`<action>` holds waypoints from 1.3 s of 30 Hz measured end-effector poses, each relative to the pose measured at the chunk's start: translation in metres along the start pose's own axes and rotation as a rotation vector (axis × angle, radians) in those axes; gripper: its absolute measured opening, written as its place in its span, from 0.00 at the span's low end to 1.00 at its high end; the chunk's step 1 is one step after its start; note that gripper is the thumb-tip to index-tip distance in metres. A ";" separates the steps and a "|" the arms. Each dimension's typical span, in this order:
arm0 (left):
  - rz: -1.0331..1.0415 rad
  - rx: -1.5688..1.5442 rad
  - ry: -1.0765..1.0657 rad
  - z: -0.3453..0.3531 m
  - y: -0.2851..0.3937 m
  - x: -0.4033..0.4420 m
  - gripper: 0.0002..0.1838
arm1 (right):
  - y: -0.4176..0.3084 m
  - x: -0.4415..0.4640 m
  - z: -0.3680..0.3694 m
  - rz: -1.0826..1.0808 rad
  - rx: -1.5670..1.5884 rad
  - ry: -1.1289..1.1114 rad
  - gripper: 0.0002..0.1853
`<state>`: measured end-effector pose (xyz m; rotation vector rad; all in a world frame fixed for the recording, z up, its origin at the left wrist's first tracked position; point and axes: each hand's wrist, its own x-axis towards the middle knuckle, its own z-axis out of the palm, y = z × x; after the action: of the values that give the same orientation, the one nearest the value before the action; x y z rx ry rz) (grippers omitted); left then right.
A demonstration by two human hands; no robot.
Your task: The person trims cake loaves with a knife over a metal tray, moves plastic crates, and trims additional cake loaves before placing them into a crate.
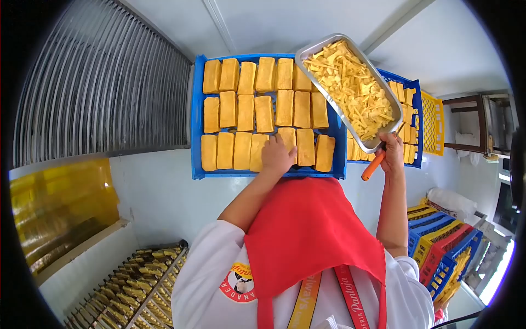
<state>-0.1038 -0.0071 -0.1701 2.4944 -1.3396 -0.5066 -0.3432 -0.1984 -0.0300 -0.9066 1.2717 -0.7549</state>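
My left hand [278, 155] reaches into a blue crate [195, 120], its fingers closed around a golden rectangular bread loaf [287, 140] in the front row. Several similar loaves stand in rows around it. In my right hand [392, 153] is the lower corner of a metal tray [335, 115], tilted and overlapping the crate's right side. Yellow bread trimmings [356, 90] fill the tray. The same hand also grips a tool with an orange handle [373, 166], probably a knife; most of its blade is hidden.
Behind the tray, a second blue crate [419, 118] holds more loaves, with a yellow crate [433, 123] beside it. A ribbed metal rack [98, 82] stands at left. Another loaded rack [131, 293] is at lower left. Stacked coloured crates [438, 241] stand at lower right.
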 end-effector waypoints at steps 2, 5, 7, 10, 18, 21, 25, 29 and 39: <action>0.032 -0.038 0.048 0.017 0.004 0.015 0.33 | -0.002 -0.001 -0.005 -0.018 -0.007 0.031 0.06; -0.001 -0.102 0.052 0.018 0.004 0.051 0.33 | 0.000 -0.005 -0.010 -0.001 0.047 0.086 0.06; -0.179 -0.025 -0.066 0.024 -0.019 0.077 0.32 | 0.002 -0.008 -0.019 0.011 0.046 0.080 0.06; -0.073 -0.003 -0.044 0.010 -0.049 0.094 0.27 | 0.007 -0.010 -0.030 0.028 0.054 0.076 0.08; -0.158 -0.024 -0.132 0.016 0.019 0.131 0.40 | 0.016 -0.007 -0.044 0.061 0.087 0.075 0.08; -0.306 -0.009 -0.127 0.038 0.036 0.139 0.57 | 0.020 -0.003 -0.042 0.054 0.099 0.120 0.09; -0.438 -0.173 -0.304 0.028 0.033 0.155 0.70 | 0.030 0.001 -0.051 -0.004 0.092 0.147 0.10; -0.499 -0.177 -0.287 0.031 0.037 0.162 0.73 | 0.043 0.003 -0.060 0.020 0.087 0.157 0.11; -0.402 -0.082 -0.195 0.027 0.038 0.159 0.76 | 0.039 -0.023 -0.047 0.040 0.026 0.229 0.11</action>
<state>-0.0620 -0.1626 -0.2082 2.7064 -0.8475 -0.8900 -0.3935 -0.1674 -0.0570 -0.7880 1.4724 -0.8600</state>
